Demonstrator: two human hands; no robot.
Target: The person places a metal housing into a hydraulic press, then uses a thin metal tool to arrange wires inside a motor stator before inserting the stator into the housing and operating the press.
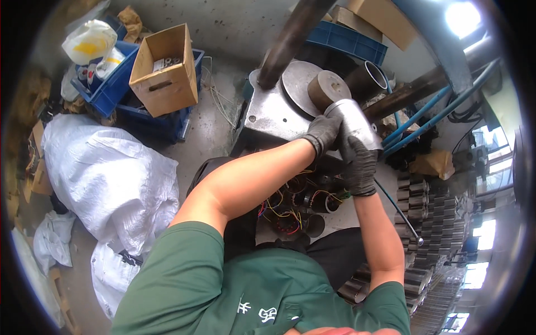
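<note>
A silver metal cylinder point(357, 124), like a motor housing, is held tilted between my two hands at the near right side of a metal press bed point(267, 114). My left hand point(325, 134), in a dark grey glove, grips its left side near the upper end. Lower down, my right hand point(360, 166), gloved too, wraps round the near end; its far fingers are hidden. Just beyond the cylinder's upper end sits a thick round steel block point(329, 90) on a round metal plate point(298, 84). Wound motor parts with coloured wires point(287, 220) lie below my forearms.
A dark steel column point(293, 42) rises from the bed's far side. A thin rod with a ball end point(399, 211) slants beside my right forearm. Stacked metal cylinders point(430, 223) fill the right. Cardboard box point(164, 84), blue crates point(120, 95) and white sacks point(111, 173) stand left.
</note>
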